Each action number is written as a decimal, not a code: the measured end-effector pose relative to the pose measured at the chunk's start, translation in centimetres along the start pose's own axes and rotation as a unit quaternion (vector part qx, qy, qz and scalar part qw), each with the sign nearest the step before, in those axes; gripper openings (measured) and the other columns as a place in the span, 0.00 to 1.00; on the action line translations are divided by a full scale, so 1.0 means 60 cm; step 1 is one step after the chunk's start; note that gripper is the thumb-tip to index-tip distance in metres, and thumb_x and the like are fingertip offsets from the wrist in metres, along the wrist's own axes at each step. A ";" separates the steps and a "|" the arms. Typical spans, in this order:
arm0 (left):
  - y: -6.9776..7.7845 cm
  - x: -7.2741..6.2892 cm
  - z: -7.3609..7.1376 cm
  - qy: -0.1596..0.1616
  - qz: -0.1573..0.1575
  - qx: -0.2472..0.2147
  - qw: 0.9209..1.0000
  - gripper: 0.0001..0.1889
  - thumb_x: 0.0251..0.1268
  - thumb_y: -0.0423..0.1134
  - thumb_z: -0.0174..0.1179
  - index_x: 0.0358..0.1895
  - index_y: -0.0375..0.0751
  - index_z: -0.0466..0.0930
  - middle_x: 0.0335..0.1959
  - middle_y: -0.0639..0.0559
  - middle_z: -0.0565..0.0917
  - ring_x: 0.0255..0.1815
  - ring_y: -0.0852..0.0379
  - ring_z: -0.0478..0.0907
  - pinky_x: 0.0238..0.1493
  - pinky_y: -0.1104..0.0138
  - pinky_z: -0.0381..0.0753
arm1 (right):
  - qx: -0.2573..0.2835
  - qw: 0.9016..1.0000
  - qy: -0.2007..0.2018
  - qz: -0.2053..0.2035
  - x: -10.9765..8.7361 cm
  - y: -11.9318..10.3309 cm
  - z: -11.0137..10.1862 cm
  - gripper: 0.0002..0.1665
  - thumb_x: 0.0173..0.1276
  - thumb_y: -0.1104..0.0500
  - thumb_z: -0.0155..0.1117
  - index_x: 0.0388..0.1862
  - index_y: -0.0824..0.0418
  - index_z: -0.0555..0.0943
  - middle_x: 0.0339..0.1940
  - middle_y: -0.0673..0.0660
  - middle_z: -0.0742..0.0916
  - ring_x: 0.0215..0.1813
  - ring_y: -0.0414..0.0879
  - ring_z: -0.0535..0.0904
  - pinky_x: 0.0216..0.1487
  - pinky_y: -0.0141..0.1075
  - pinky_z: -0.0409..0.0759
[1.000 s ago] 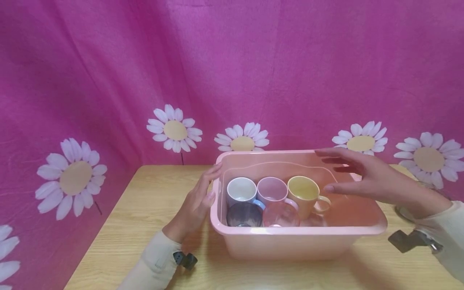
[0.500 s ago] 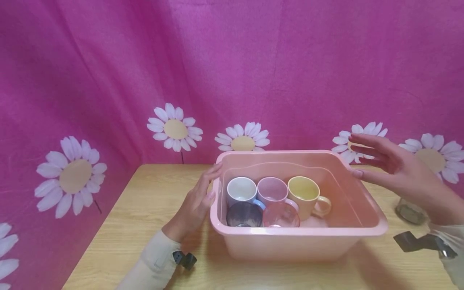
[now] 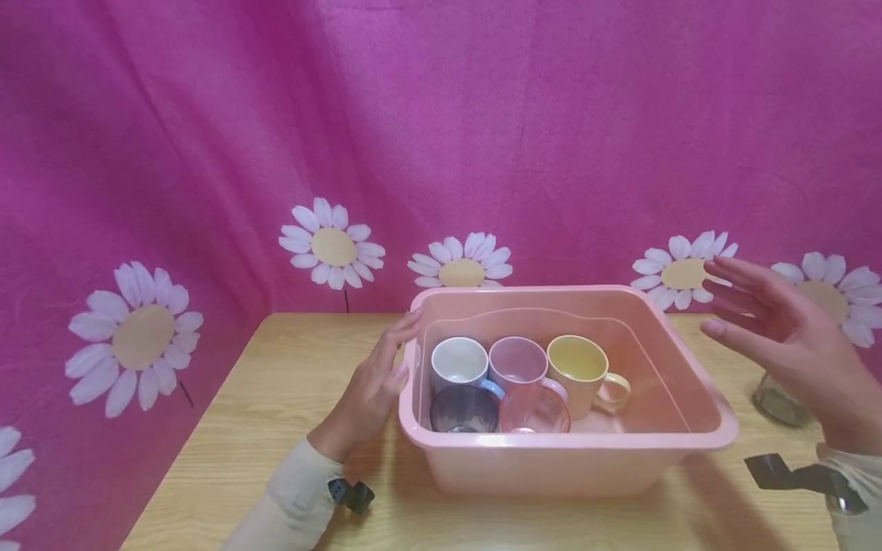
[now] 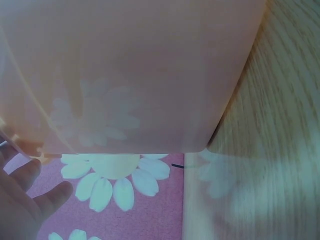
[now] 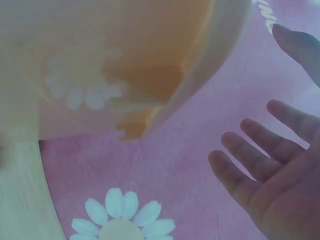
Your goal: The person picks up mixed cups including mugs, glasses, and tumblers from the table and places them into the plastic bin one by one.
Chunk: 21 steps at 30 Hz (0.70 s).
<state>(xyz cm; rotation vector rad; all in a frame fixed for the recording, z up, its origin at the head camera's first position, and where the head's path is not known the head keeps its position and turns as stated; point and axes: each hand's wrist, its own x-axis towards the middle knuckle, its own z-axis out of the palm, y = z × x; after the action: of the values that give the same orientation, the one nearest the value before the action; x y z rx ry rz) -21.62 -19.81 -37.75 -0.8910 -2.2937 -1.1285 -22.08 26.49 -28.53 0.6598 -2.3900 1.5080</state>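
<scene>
A pink plastic basin [image 3: 586, 441] stands on the table. Inside, along the back, is a row of mugs: one white inside with a blue handle [image 3: 460, 361], a pink one [image 3: 518, 360] and a yellow one [image 3: 577, 363]. In front of them sit a dark see-through cup [image 3: 464, 410] and a clear pink cup [image 3: 535, 410]. My left hand [image 3: 365, 390] rests its fingers against the basin's left rim. Off to the right of the basin, my right hand [image 3: 792, 337] is raised with fingers spread and holds nothing, as the right wrist view confirms.
On the table right of the basin, partly behind my right hand, is a clear glass vessel [image 3: 782, 404]. A magenta cloth [image 3: 551, 138] with large daisies hangs behind the wooden table [image 3: 296, 360].
My right hand has moved from over the basin's right part outward to the right, past its rim. The left hand and the cups have stayed in place.
</scene>
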 end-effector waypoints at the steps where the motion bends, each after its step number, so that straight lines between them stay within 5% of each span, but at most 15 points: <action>1: 0.000 0.000 0.000 0.000 -0.002 0.000 1.000 0.27 0.68 0.42 0.37 0.69 0.38 0.60 0.75 0.51 0.58 0.76 0.53 0.54 0.72 0.52 0.57 | 0.016 1.000 0.006 -0.003 -0.002 0.004 -0.001 0.42 0.64 0.76 0.58 0.75 0.58 0.59 0.71 0.51 0.71 0.61 0.31 0.74 0.51 0.20 0.75; 8: 0.000 0.000 0.000 -0.005 -0.010 0.002 1.000 0.27 0.68 0.43 0.37 0.69 0.38 0.59 0.76 0.54 0.57 0.76 0.55 0.52 0.72 0.53 0.57 | 0.176 0.981 0.055 -0.058 -0.011 0.032 -0.015 0.41 0.59 0.84 0.54 0.72 0.67 0.63 0.68 0.52 0.75 0.63 0.36 0.74 0.53 0.22 0.74; 17: -0.003 0.002 0.001 0.002 -0.001 0.003 1.000 0.27 0.68 0.43 0.37 0.68 0.37 0.60 0.75 0.52 0.58 0.76 0.53 0.53 0.72 0.54 0.57 | 0.167 0.975 0.134 -0.057 -0.025 0.065 -0.037 0.40 0.58 0.84 0.55 0.70 0.65 0.66 0.65 0.49 0.77 0.61 0.33 0.74 0.55 0.18 0.70; 21: -0.003 0.004 0.002 0.000 -0.003 0.002 1.000 0.27 0.69 0.44 0.37 0.68 0.38 0.60 0.75 0.54 0.58 0.76 0.54 0.53 0.72 0.53 0.58 | 0.103 0.981 0.164 -0.026 -0.031 0.078 -0.051 0.40 0.59 0.81 0.57 0.71 0.61 0.66 0.66 0.47 0.75 0.63 0.33 0.71 0.58 0.17 0.67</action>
<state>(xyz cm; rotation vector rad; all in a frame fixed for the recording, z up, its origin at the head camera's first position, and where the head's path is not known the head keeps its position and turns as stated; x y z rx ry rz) -21.93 -19.72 -37.79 -0.8831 -2.3006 -1.1258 -22.87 31.39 -31.72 0.4652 -1.9776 1.7077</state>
